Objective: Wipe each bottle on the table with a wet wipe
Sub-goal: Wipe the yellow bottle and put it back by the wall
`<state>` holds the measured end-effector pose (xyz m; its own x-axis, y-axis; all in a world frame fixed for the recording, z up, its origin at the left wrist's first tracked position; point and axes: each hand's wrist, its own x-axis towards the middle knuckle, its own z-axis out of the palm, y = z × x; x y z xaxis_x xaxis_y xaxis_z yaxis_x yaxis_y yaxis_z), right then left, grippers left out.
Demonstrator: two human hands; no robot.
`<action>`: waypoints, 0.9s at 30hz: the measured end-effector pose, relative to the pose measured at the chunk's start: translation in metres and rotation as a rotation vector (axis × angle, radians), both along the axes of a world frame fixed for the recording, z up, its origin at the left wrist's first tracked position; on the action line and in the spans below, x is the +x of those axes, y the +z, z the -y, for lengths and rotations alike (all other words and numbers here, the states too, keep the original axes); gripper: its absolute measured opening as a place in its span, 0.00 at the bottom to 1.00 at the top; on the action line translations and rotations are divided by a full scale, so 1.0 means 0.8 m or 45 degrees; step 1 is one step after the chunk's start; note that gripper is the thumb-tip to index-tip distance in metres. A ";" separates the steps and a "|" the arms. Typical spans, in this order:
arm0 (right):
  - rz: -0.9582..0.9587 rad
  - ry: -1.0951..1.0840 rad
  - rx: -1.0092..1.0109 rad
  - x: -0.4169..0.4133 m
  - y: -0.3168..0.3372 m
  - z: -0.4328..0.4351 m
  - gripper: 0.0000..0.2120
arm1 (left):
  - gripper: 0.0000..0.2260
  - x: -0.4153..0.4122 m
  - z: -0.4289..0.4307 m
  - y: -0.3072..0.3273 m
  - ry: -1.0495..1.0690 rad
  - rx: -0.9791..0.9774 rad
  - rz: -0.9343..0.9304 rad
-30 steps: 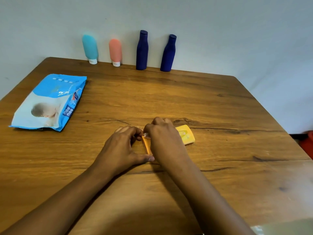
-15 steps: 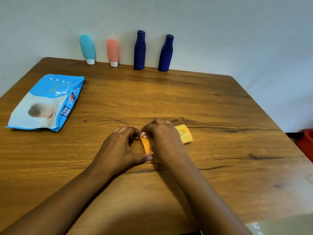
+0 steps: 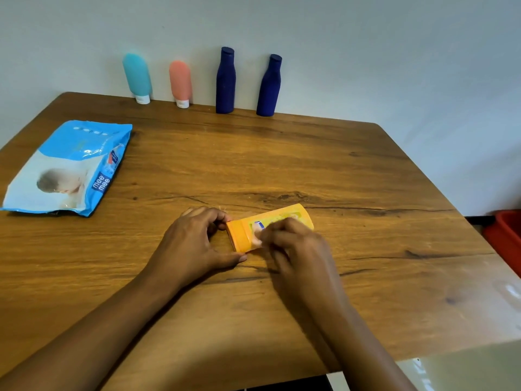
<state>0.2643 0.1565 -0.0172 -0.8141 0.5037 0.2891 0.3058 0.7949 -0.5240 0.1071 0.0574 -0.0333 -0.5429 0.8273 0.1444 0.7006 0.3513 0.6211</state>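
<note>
A yellow bottle with an orange cap (image 3: 270,225) lies flat on the wooden table (image 3: 282,165), cap end toward the left. My left hand (image 3: 194,244) grips the cap end between thumb and fingers. My right hand (image 3: 293,249) presses a small white wet wipe (image 3: 257,237) onto the bottle's label side; the hand is blurred and hides most of the wipe. At the table's far edge, against the wall, stand a teal tube (image 3: 137,77), a coral tube (image 3: 180,83) and two dark blue bottles (image 3: 225,80) (image 3: 269,86).
A blue and white pack of wet wipes (image 3: 70,169) lies flat at the table's left side. A red container (image 3: 506,238) sits beyond the right edge of the table. A pale surface (image 3: 465,368) shows at the bottom right corner.
My right hand has slid back from the cap area toward me and to the right, uncovering the orange cap and most of the yellow body. My left hand stays on the cap end.
</note>
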 end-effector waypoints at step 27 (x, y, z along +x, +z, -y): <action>0.340 -0.400 0.331 -0.013 -0.001 -0.072 0.16 | 0.27 -0.005 -0.001 -0.004 -0.017 -0.019 0.011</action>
